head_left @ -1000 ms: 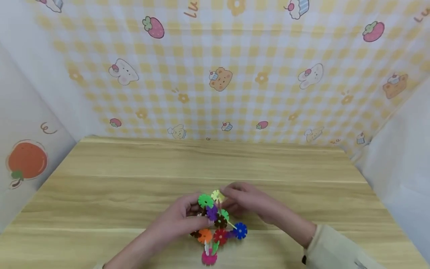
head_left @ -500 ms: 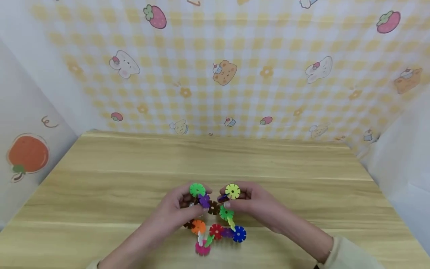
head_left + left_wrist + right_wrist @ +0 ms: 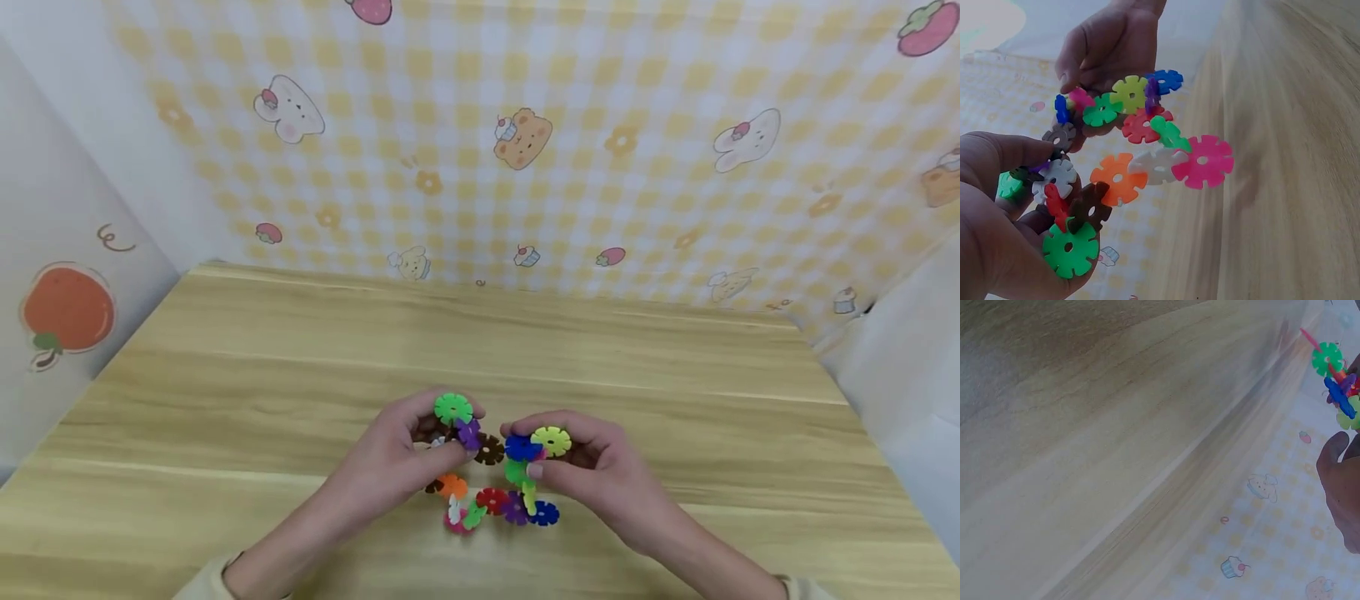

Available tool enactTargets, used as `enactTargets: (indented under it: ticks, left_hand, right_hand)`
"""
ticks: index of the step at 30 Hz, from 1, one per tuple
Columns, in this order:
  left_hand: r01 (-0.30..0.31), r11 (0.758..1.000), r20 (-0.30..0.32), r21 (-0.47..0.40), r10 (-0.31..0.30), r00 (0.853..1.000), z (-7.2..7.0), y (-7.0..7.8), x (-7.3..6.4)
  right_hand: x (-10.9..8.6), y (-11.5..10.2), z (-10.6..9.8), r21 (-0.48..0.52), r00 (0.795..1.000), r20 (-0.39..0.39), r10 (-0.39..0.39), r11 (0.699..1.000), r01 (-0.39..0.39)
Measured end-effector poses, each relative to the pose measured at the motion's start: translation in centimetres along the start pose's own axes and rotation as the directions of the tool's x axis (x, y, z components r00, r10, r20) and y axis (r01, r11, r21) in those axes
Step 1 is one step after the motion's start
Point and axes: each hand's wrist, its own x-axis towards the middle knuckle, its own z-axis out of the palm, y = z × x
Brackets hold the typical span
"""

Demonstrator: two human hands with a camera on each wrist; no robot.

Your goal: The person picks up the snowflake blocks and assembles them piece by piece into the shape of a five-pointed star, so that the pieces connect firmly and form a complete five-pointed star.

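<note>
Several notched plastic discs, linked edge to edge into a colourful loop [image 3: 491, 501], hang between the two hands above the table. My left hand [image 3: 405, 442] pinches the loop's left side near a purple disc [image 3: 467, 433] and a green disc [image 3: 453, 408]. On the other side my right hand [image 3: 592, 462] grips it between thumb and fingers, by a blue disc [image 3: 522, 447] and a yellow disc [image 3: 551, 442]. In the left wrist view a pink disc [image 3: 1202, 161] and an orange disc [image 3: 1119, 179] stick out from the chain. The right fingers are partly hidden behind discs.
A wood-grain table [image 3: 300, 333] lies beneath the hands. Behind it hangs a yellow checked cloth [image 3: 450, 150] with cartoon prints. Pale side panels [image 3: 60, 167] stand at left and right.
The right hand has moved right and turned, bringing a blue disc into sight beside the yellow one. The lower part of the loop has swung up slightly. The left hand keeps its hold.
</note>
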Motion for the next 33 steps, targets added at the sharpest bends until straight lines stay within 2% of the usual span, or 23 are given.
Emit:
enactTargets:
  ticks: [5,12,18,24,29,33]
  left_hand:
    - [-0.019,0.999,-0.025,-0.027,0.018,1.000,0.5,0.3,0.6]
    - [-0.016,0.996,-0.066,-0.092,0.010,0.998,1.6,0.9,1.4]
    - [0.002,0.986,-0.050,-0.166,-0.011,0.999,1.8,1.5,1.5]
    - [0.035,0.974,-0.046,-0.223,-0.046,0.998,1.8,1.6,1.4]
    - [0.077,0.975,-0.020,-0.208,-0.083,0.996,1.6,1.7,1.8]
    - [0.140,0.985,0.044,-0.102,-0.136,0.990,1.0,1.2,2.9]
  right_hand:
    - [-0.4,-0.1,-0.1,-0.064,0.999,-0.040,0.012,0.998,-0.014]
    - [-0.8,-0.3,0.0,0.066,0.993,-0.117,0.024,0.998,-0.017]
    - [-0.7,-0.4,0.8,0.179,0.982,-0.184,0.031,0.984,0.003]
    - [-0.5,-0.5,1.5,0.322,0.970,-0.200,0.138,0.944,-0.068]
    - [-0.2,-0.1,1.3,0.342,0.970,-0.172,0.172,0.934,-0.104]
    - [-0.1,0.8,0.5,0.274,0.972,-0.132,0.193,0.950,-0.151]
